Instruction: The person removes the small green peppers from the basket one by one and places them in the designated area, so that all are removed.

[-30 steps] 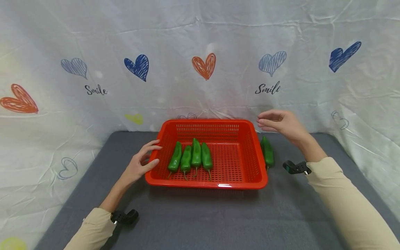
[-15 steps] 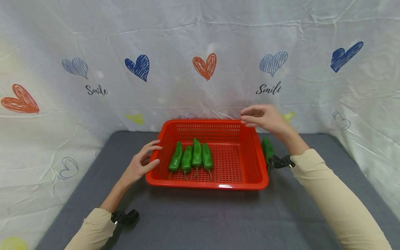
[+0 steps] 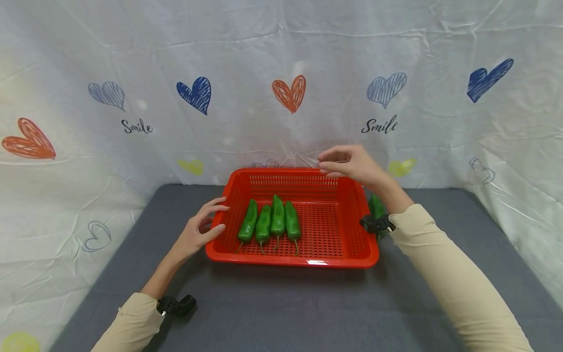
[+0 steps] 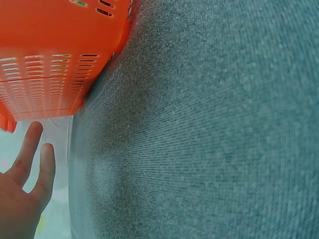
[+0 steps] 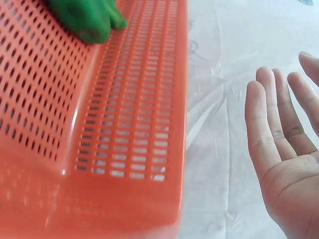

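Several green peppers (image 3: 277,217) lie side by side, stems toward me, in the left half of a red perforated basket (image 3: 288,261). My left hand (image 3: 197,232) is at the basket's left rim, fingers spread and holding nothing. Over the far right part of the rim hovers my right hand (image 3: 354,165); in the right wrist view its palm (image 5: 294,179) shows nothing held. Another green pepper (image 3: 377,206) lies outside the basket by its right wall, partly covered by the right forearm and wrist strap.
The basket stands on a grey cloth-covered table (image 3: 281,308). Behind it and along the sides hangs a white sheet (image 3: 246,54) printed with hearts and lettering. A black device (image 3: 178,306) is strapped to the left wrist, another (image 3: 376,223) to the right.
My right hand has moved left, from above the pepper outside the basket to over the far rim. The left hand and the peppers in the basket have stayed put.
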A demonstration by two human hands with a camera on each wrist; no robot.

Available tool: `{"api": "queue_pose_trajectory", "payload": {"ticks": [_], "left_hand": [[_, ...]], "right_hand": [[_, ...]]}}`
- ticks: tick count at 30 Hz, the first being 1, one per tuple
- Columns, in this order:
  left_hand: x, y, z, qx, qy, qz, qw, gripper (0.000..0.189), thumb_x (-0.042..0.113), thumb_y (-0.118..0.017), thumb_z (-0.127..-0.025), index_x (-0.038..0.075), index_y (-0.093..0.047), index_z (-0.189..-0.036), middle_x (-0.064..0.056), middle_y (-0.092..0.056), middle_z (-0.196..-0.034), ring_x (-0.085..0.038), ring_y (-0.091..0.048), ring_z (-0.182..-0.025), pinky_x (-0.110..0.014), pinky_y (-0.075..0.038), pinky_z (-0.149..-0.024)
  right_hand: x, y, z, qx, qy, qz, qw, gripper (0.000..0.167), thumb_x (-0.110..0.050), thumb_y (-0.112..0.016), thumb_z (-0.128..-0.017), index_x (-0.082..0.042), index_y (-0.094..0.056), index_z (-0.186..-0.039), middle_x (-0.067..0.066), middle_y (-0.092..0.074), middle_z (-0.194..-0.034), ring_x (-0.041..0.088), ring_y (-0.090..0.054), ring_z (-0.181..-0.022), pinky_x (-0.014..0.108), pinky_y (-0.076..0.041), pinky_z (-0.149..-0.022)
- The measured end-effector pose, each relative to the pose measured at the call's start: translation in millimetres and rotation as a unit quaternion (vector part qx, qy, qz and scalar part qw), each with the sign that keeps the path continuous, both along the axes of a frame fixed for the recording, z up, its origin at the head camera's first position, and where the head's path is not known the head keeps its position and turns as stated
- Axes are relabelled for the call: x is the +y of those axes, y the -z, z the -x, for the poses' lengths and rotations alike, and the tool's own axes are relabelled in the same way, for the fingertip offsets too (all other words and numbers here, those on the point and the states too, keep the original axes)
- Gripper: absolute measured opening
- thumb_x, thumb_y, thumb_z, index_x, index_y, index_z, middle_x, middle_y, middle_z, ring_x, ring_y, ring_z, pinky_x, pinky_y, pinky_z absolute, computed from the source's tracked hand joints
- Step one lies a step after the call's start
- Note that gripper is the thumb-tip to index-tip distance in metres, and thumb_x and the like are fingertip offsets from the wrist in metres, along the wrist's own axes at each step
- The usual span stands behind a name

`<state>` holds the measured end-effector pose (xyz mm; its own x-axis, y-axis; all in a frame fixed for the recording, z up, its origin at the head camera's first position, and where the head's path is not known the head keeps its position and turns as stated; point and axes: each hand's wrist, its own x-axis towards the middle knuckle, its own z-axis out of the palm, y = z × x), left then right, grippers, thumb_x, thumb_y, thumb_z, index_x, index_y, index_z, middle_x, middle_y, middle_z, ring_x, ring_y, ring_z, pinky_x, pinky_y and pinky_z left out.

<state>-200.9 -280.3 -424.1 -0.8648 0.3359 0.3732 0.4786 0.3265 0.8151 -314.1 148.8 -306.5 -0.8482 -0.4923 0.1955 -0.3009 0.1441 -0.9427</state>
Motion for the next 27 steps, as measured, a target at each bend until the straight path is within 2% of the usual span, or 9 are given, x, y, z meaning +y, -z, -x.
{"api": "queue_pose_trajectory", "payload": {"ticks": [4,9,16,22,27], "left_hand": [[0.1,-0.4,-1.2,-0.004,-0.003,0.0,1.0,0.046,-0.001,-0.065,-0.095,0.004,-0.055,-0.14,-0.009,-0.035,-0.158,-0.038,-0.06,-0.111,-0.034,-0.054,-0.086],[0.4,0.0,-2.0,-0.006,-0.006,0.002,1.0,0.046,0.0,-0.065,-0.095,0.004,-0.055,-0.14,-0.009,-0.035,-0.158,-0.037,-0.06,-0.112,-0.033,-0.054,-0.086],[0.2,-0.1,-1.8,0.001,0.005,-0.008,1.0,0.046,-0.003,-0.063,-0.095,0.002,-0.055,-0.14,-0.012,-0.035,-0.158,-0.039,-0.061,-0.11,-0.035,-0.055,-0.085],[0.5,-2.2,-2.8,0.002,0.012,-0.014,0.9998,0.047,-0.004,-0.063,-0.095,0.002,-0.055,-0.14,-0.011,-0.034,-0.158,-0.039,-0.06,-0.109,-0.035,-0.055,-0.085],[1.0,-2.3,-2.8,0.004,0.017,-0.013,0.9998,0.047,-0.005,-0.063,-0.095,0.002,-0.054,-0.14,-0.012,-0.034,-0.158,-0.039,-0.06,-0.109,-0.035,-0.055,-0.085]], "right_hand": [[-10.3,1.6,1.0,0.0,-0.02,0.001,0.9998,0.027,-0.006,-0.073,-0.095,0.005,-0.069,-0.119,0.025,-0.067,-0.116,0.041,-0.068,-0.1,0.043,-0.056,-0.086],[-22.8,4.4,1.7,-0.019,-0.032,0.007,0.9993,0.029,-0.007,-0.073,-0.095,0.006,-0.068,-0.121,0.024,-0.067,-0.117,0.037,-0.068,-0.099,0.045,-0.055,-0.088],[-37.6,5.4,0.4,-0.034,-0.047,0.014,0.9982,0.03,-0.005,-0.072,-0.095,0.008,-0.067,-0.122,0.023,-0.066,-0.119,0.034,-0.069,-0.097,0.054,-0.051,-0.091],[-50.2,12.7,1.2,-0.043,-0.065,0.018,0.9968,0.029,-0.004,-0.072,-0.095,0.006,-0.068,-0.121,0.026,-0.064,-0.121,0.046,-0.063,-0.105,0.053,-0.052,-0.09],[-59.5,21.0,2.7,-0.056,-0.071,0.02,0.9957,0.027,-0.003,-0.073,-0.094,0.005,-0.069,-0.119,0.024,-0.066,-0.114,0.043,-0.064,-0.104,0.053,-0.053,-0.089]]}}
